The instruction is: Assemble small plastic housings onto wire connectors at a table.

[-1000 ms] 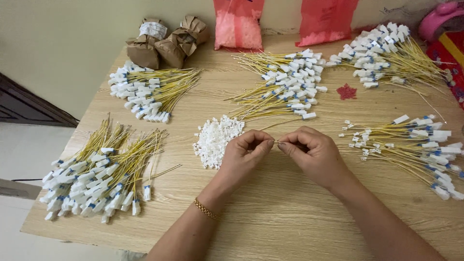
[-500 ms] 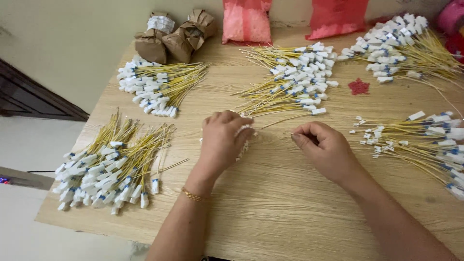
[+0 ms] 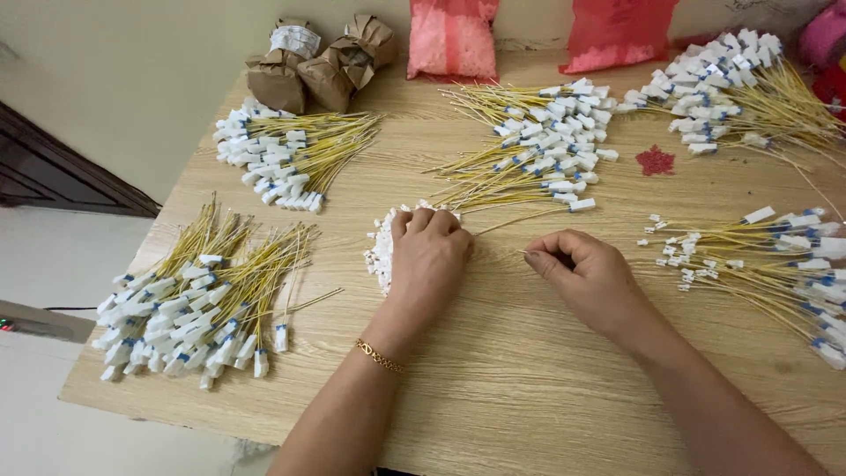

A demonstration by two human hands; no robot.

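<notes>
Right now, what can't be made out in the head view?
- Left hand covers most of the white connector pile; whether its fingers hold a piece is hidden.
- Right hand: the thin wire tip at its fingertips is too small to identify, so its grip is unclear.
- Far-right wire bundle is cut off by the frame edge.
- Brown paper packs: contents wrapped, unseen.

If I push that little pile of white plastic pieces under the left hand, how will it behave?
The white pieces look tiny and loose, so they would probably scatter rather than slide together. They seem light. Their blocky shape suggests little rolling on the wooden table. The left hand covers most of them.
</notes>
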